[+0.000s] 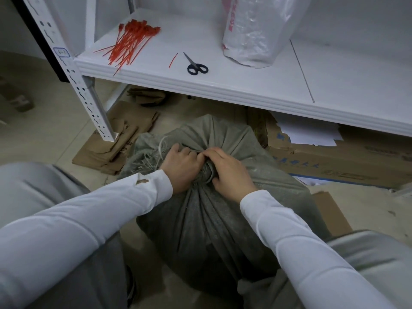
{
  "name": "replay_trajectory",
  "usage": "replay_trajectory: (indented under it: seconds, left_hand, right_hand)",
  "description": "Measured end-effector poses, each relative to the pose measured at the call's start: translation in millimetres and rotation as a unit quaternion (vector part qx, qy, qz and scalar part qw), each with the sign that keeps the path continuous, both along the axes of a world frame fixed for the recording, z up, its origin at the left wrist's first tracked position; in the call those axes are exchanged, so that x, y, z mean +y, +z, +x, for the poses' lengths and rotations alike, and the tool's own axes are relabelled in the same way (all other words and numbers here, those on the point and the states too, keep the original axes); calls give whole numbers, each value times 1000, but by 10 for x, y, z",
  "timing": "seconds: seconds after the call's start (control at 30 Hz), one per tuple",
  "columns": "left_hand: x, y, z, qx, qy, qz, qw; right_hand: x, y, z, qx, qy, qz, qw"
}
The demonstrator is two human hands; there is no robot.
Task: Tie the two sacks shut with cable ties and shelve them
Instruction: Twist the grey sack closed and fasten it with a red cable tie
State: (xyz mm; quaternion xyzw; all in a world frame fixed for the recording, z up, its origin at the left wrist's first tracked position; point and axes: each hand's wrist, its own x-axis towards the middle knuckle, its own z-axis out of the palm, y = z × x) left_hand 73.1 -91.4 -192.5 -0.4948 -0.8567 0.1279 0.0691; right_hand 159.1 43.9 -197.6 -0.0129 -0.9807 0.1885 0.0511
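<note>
White shelf (pixel 245 83) edge overhangs just beyond the grey sack (pixel 211 219), down on the floor (pixel 44 134) before you. Your left hand (pixel 182 168) and right hand (pixel 229 172) both clench its gathered neck, hiding it. Red cable ties (pixel 131 41) lie on the shelf, left.

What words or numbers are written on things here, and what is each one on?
No text here can be read.
Red print on the plastic bag: too blurred.
Blue print on the cardboard box: too blurred.
Blue-framed label on the shelf post: too small.
Dark marks on the flattened cardboard: unclear.
</note>
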Motion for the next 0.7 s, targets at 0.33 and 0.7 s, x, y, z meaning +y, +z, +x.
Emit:
replay_trajectory:
  seconds: [0.33, 0.7]
  left_hand:
    - [-61, 154, -119, -84, 31, -2, 996]
    - [-229, 246, -292, -83, -11, -23, 996]
  right_hand:
    - [-85, 72, -78, -46, -15, 66, 997]
    - [-282, 156, -238, -65, -63, 134, 987]
